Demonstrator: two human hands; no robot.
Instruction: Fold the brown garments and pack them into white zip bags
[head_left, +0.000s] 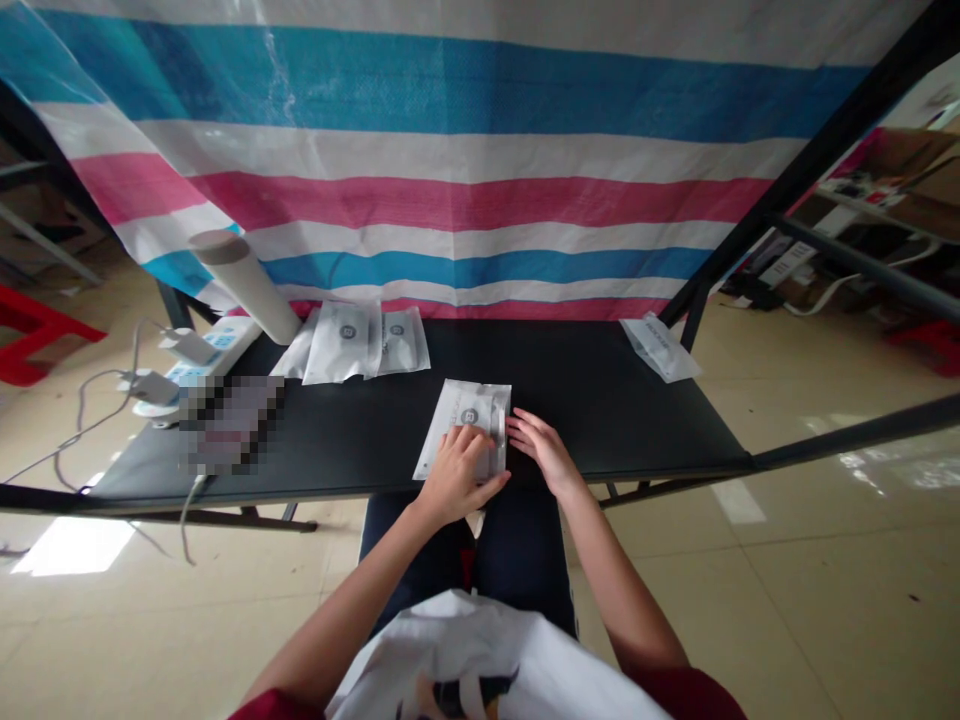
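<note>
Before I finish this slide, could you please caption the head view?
Left hand resting on a printed frosted pouch on a black tabletop, right hand beside the pouch's edge.

The bench (600, 400) has a flat black top. A printed white pouch (466, 412) lies flat near the middle of its front edge. Overlapping pouches (341, 345) lie along the back edge, left of centre, with a pale bottle (251, 290) just beside them toward the back left corner. A power strip (196, 372) runs along the left edge. Near the front left corner lies a blurred-out object (234, 420), possibly a phone. A lone pouch (660, 347) lies at the back right corner.
</note>
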